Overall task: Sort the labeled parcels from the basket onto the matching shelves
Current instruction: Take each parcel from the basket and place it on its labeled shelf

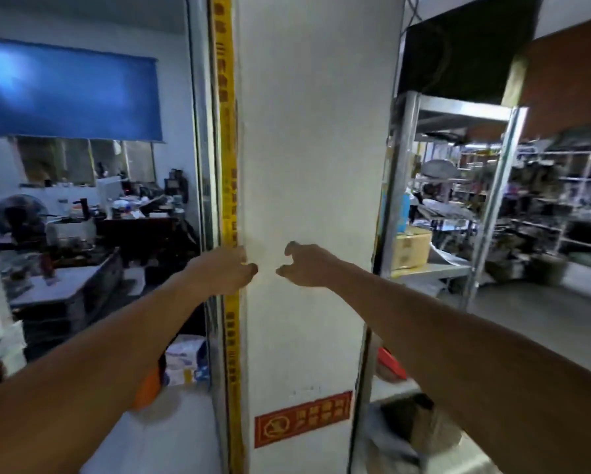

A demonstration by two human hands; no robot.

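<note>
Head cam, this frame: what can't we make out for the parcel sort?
- Basket, labeled parcels: none in the head view.
- Shelves: partly behind the white pillar; contents blurred, labels unreadable.
- Left hand, right hand: fingers curled, nothing seen in them; palms face away.
- Red sign, yellow strip: text blurred.

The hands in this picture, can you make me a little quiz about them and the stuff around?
1. True or false: the left hand holds a parcel.
2. What colour is the tape strip running down the white pillar?
3. The cardboard box sits where? A) on the metal shelf right of the pillar B) on the desk at the left C) in the right hand

Key: 1 false, both hands hold nothing, fingers loosely curled. 2 yellow. 3 A.
</note>
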